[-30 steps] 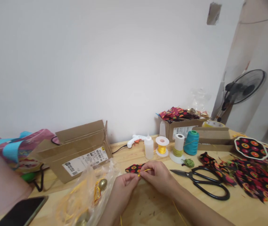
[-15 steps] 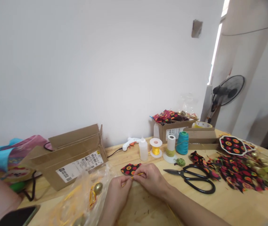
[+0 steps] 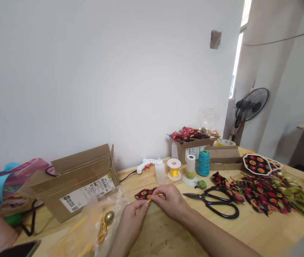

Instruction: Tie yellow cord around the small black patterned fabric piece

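Panned rightward, right hand (image 3: 169, 202) pinching thin yellow cord (image 3: 157, 195)

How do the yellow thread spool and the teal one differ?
The yellow spool is short, with wide white flanges and little thread; the teal spool is taller, a cone thickly wound with no flanges showing. Both stand upright on the wooden table.

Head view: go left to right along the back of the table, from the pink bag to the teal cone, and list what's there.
Pink bag → open cardboard box → white glue gun → squeeze bottle → yellow thread spool → white spool with green thread → teal thread cone.
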Action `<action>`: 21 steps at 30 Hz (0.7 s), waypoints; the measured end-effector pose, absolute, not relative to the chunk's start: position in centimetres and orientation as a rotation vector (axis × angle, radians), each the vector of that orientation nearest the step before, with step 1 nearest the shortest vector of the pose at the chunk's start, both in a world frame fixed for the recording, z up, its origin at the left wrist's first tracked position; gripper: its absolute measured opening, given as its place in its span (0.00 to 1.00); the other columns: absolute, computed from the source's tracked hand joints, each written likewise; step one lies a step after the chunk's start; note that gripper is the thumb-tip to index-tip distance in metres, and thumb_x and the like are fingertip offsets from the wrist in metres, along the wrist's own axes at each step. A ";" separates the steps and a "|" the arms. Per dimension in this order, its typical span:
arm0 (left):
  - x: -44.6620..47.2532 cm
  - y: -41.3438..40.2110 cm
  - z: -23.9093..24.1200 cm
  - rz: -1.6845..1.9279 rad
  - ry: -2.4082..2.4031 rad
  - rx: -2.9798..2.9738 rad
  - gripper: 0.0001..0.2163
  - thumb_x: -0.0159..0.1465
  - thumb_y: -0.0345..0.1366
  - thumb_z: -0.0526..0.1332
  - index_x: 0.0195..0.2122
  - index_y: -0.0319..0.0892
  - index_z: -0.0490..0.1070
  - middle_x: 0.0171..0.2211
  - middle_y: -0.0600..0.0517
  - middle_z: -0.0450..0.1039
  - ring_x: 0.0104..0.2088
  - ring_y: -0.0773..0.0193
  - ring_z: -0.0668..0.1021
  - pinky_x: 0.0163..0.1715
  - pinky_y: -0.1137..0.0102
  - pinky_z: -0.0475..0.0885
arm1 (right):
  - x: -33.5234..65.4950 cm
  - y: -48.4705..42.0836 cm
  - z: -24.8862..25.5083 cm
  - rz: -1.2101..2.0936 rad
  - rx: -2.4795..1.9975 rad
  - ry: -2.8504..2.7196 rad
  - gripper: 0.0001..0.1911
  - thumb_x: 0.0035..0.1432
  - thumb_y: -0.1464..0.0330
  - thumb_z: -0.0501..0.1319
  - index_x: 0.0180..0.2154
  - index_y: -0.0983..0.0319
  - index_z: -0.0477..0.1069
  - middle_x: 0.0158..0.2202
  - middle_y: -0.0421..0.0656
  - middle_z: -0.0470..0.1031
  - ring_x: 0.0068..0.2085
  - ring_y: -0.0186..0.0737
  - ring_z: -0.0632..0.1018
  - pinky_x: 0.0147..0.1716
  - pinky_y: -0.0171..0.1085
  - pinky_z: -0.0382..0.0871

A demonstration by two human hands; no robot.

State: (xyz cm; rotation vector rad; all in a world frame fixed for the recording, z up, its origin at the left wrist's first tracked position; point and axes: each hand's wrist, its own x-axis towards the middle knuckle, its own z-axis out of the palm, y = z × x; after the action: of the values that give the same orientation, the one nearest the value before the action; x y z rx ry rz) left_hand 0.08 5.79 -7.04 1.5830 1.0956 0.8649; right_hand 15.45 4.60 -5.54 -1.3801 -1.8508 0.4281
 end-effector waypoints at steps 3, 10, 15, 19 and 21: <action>0.0 6.0 -7.1 0.886 1.101 1.625 0.16 0.50 0.44 0.57 0.32 0.38 0.75 0.23 0.52 0.76 0.26 0.61 0.74 0.25 0.72 0.66 | 15.4 4.7 -5.6 0.386 -1.373 -1.859 0.09 0.51 0.67 0.55 0.26 0.61 0.72 0.20 0.38 0.71 0.23 0.31 0.68 0.23 0.28 0.57; -0.1 6.1 -6.8 0.820 1.151 1.663 0.16 0.49 0.45 0.57 0.31 0.39 0.75 0.22 0.54 0.76 0.28 0.59 0.74 0.26 0.72 0.67 | 15.3 4.7 -6.0 0.322 -1.354 -1.882 0.08 0.53 0.67 0.54 0.30 0.61 0.72 0.29 0.41 0.74 0.31 0.35 0.71 0.31 0.31 0.59; -0.2 6.4 -6.9 0.818 1.170 1.663 0.16 0.48 0.46 0.59 0.30 0.40 0.75 0.23 0.55 0.76 0.29 0.59 0.74 0.29 0.72 0.67 | 15.1 4.6 -5.9 0.402 -1.384 -1.810 0.08 0.52 0.67 0.54 0.31 0.61 0.71 0.31 0.42 0.73 0.34 0.36 0.70 0.34 0.33 0.58; -0.3 6.3 -7.0 0.843 1.215 1.625 0.17 0.47 0.47 0.59 0.30 0.39 0.75 0.22 0.54 0.76 0.28 0.58 0.75 0.28 0.72 0.67 | 15.4 4.8 -5.7 0.580 -1.411 -1.699 0.08 0.48 0.65 0.57 0.27 0.63 0.71 0.25 0.40 0.70 0.28 0.34 0.67 0.28 0.32 0.57; -0.3 6.1 -6.9 0.863 1.238 1.634 0.17 0.48 0.46 0.58 0.31 0.38 0.75 0.23 0.53 0.76 0.29 0.57 0.74 0.28 0.71 0.67 | 15.9 5.0 -5.6 0.738 -1.397 -1.642 0.11 0.48 0.63 0.56 0.26 0.65 0.70 0.20 0.38 0.64 0.23 0.31 0.64 0.23 0.30 0.55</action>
State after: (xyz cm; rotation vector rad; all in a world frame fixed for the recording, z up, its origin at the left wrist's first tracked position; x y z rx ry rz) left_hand -0.31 6.08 -6.87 1.6342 1.2383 0.8635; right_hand 15.92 5.05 -5.56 -1.3973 -1.6417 0.7376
